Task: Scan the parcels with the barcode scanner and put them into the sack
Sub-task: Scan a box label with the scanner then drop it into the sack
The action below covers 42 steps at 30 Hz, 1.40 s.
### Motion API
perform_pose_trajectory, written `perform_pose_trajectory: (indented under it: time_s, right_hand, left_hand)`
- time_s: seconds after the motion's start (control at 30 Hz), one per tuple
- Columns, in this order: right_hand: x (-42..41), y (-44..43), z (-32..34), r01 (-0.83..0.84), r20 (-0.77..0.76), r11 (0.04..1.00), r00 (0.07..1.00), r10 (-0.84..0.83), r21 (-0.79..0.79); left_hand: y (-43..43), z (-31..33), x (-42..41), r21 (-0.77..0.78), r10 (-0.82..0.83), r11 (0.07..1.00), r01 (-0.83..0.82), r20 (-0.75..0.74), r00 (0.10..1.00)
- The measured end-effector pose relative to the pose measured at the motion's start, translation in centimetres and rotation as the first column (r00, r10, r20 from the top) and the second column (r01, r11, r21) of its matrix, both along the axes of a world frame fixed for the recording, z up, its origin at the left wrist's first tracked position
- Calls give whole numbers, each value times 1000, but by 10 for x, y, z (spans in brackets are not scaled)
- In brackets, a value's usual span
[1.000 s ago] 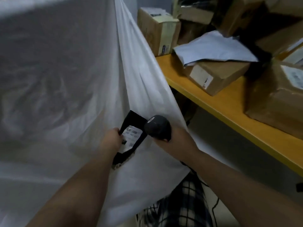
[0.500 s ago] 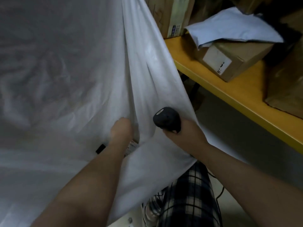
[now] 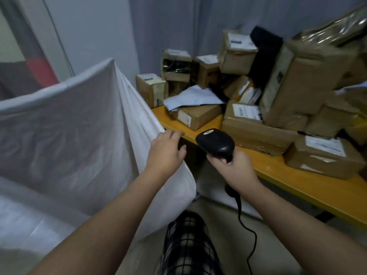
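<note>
The left forearm [image 3: 111, 219] and right forearm [image 3: 297, 225] are bare as far as the lower edge shows them, and the left hand [image 3: 165, 149] and right hand [image 3: 236, 169] are bare too. Lower down, one garment [image 3: 188, 245] shows: a plaid cloth in black and off-white, with thin lines crossing the wider bands (trousers or shorts, the cut cannot be told).

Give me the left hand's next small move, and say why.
Probably reach the left hand to the near box at the table's edge and bring it up to the scanner. That hand is open and empty beside the sack, and the right hand grips the scanner.
</note>
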State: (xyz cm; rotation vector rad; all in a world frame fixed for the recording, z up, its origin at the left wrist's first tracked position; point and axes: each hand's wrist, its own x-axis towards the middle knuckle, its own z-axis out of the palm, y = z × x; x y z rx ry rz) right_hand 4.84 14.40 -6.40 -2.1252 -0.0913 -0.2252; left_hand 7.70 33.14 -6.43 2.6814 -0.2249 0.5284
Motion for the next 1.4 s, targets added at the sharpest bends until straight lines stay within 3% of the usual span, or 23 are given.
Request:
perform_pose_trajectory:
  time_s: [0.23,0.43,0.57,0.73,0.87,1.03,1.2,1.4]
  right_hand:
    - [-28,-74,51,161,176,985,969,-171,70]
    - [-42,-135,89,252,280,949,912,-299,190]
    - [-43,-172,101,305,271,906,882,-385,293]
    - [-34,-191,107,358,224,844,854,-469,399]
    - [-29,-190,104,341,157,830,881,-445,441]
    - [-31,-185,96,303,161,841,898,-409,449]
    - [-34,-183,93,285,119,844,920,-374,455]
    - [-46,-166,104,117,161,835,958,-238,538]
  left_hand:
    - [-80,59,-2,8,-183,983,183,112,977]
    - [-159,111,10,-114,-284,943,311,204,937]
    - [-208,154,22,-97,-203,968,230,233,951]
    - [-252,187,44,-27,-95,995,99,122,988]
    - [-259,189,55,19,-39,999,38,71,997]
    - [-243,185,48,-163,-89,981,101,77,993]
    - [-201,176,30,-511,-117,832,216,219,969]
    - [-157,168,-3,-615,-168,716,329,306,937]
